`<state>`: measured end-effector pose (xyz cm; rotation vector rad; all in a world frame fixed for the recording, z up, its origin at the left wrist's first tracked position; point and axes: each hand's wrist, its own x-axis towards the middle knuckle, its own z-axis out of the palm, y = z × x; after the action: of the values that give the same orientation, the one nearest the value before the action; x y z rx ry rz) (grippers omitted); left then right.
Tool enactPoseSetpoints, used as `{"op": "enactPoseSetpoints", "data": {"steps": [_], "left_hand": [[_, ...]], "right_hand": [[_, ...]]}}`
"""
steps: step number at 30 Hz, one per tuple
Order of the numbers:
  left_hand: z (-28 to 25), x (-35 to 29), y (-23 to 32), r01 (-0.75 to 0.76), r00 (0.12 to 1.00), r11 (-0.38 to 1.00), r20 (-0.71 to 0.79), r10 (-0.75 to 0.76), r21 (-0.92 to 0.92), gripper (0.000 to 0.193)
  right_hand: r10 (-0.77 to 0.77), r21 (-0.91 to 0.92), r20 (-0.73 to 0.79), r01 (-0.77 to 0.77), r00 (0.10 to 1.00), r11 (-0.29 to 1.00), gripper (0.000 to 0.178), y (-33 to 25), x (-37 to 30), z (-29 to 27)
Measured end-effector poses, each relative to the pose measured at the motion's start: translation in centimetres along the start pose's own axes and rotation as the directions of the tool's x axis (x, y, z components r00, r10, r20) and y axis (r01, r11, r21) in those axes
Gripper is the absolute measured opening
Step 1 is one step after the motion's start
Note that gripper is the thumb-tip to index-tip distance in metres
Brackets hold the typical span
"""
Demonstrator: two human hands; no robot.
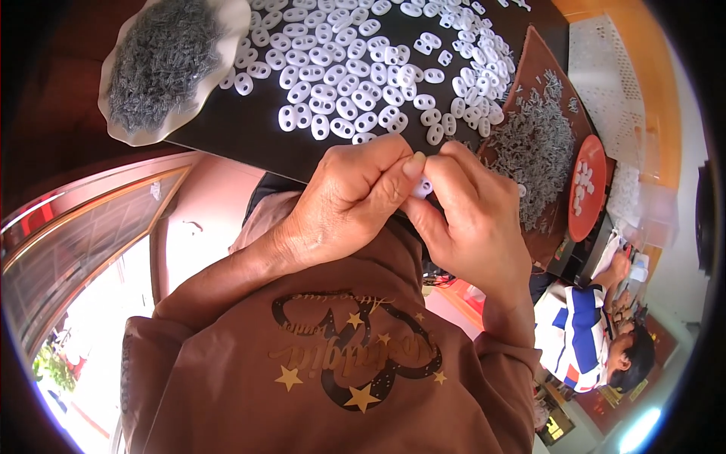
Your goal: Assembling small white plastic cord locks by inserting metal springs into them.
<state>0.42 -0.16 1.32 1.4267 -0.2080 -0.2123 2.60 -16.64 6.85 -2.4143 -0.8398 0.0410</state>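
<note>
Both my hands meet at the near edge of the dark table. My left hand is closed, its thumb tip pressed against the index finger at the top of a small white two-hole plastic piece. From the other side, the curled fingers and thumb of my right hand grip the same piece. Most of it is covered by fingers, and anything smaller between the fingertips cannot be made out. Just beyond my hands lie many loose white oval two-hole pieces, spread across the table.
A scalloped pale bowl heaped with small grey springs stands at the far left. On the right, a brown sheet carries a pile of similar grey springs. Beside it is a red dish with white bits. Another person sits at the right.
</note>
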Motion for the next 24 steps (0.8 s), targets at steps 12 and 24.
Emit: {"op": "enactPoseSetpoints", "data": {"steps": [12, 24], "left_hand": [[0.4, 0.3, 0.0, -0.039, 0.997, 0.992, 0.07, 0.031, 0.116, 0.023], [0.2, 0.5, 0.8, -0.132, 0.988, 0.977, 0.104, 0.116, 0.169, 0.017]], "right_hand": [[0.531, -0.081, -0.46, -0.629, 0.712, 0.773, 0.024, 11.2, -7.9, -11.4], [0.102, -0.111, -0.892, -0.431, 0.441, 0.895, 0.018, 3.3, -10.7, -12.7]]}}
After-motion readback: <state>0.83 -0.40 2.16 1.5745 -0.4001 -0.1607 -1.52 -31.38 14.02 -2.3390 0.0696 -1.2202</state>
